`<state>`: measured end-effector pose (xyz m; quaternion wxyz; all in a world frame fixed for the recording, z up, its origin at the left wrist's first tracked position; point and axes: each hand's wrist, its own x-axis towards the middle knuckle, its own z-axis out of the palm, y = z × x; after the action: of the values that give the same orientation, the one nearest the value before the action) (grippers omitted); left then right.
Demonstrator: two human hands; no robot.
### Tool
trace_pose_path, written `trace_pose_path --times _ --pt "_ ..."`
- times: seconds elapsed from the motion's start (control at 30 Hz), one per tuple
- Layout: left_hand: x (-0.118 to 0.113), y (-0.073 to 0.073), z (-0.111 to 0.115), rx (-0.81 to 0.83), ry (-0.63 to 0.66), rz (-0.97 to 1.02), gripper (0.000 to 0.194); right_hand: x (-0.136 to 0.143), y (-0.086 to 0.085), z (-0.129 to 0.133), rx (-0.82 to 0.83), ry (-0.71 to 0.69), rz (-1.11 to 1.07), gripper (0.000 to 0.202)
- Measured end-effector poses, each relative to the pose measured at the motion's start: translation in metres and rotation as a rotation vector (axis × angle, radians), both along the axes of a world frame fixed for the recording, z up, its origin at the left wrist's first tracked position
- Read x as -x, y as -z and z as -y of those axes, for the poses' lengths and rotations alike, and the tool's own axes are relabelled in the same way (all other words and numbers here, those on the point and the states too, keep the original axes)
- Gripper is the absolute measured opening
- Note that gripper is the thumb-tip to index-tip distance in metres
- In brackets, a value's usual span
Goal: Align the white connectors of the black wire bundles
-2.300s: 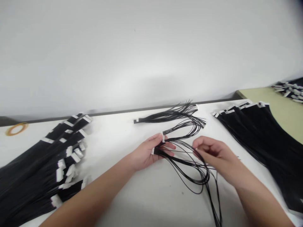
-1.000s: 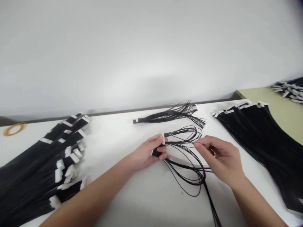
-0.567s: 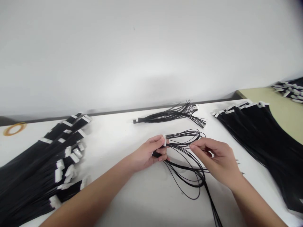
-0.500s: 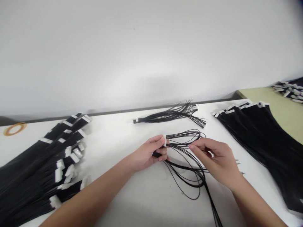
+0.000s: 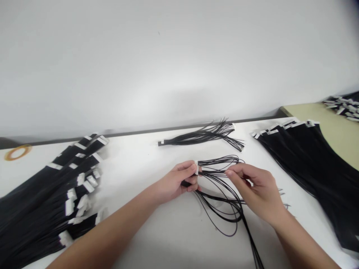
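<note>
left hand (image 5: 175, 182): clamped on white connector (image 5: 196, 167) | right hand (image 5: 258, 188): thumb and finger pinched on black wires (image 5: 215, 172) | where: wires loop between hands, over white table (image 5: 131, 164) | risk: loops cross, so a tug could make knots

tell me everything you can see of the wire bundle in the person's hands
The wire bundle is many thin, smooth, black strands, plastic-coated by the look of them, with a small white end piece. The left hand grips it at that end; the right hand pinches strands at the fingertips. Between and below the hands it spreads into loose, uneven loops over the white table, and a tail runs off the picture's bottom edge.
</note>
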<state>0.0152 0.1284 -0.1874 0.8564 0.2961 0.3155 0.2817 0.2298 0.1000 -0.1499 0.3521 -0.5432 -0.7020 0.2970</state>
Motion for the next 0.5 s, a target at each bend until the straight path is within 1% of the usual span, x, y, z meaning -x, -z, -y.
trace_pose_path --times 0.1,0.17,0.27,0.37,0.43,0.5 --pt "0.0 -0.001 0.0 0.012 0.003 -0.002 0.024 -0.001 0.0 0.001 -0.038 0.009 0.013 0.013" --pt "0.0 -0.003 0.0 0.024 -0.007 0.011 0.024 -0.002 0.0 0.001 -0.076 0.05 -0.004 0.01" --pt "0.0 -0.003 -0.001 0.042 -0.039 0.036 0.023 -0.005 0.001 -0.002 -0.167 0.219 -0.128 0.007" --pt "0.0 -0.003 -0.003 0.068 -0.064 0.054 0.023 -0.008 0.003 -0.008 -0.342 0.399 -0.264 0.008" --pt "0.0 -0.002 -0.004 0.084 -0.076 0.064 0.022 -0.012 0.004 -0.013 -0.47 0.47 -0.282 0.012" --pt "0.0 -0.001 -0.004 0.096 -0.083 0.073 0.022 -0.015 0.004 -0.016 -0.519 0.503 -0.269 0.015"
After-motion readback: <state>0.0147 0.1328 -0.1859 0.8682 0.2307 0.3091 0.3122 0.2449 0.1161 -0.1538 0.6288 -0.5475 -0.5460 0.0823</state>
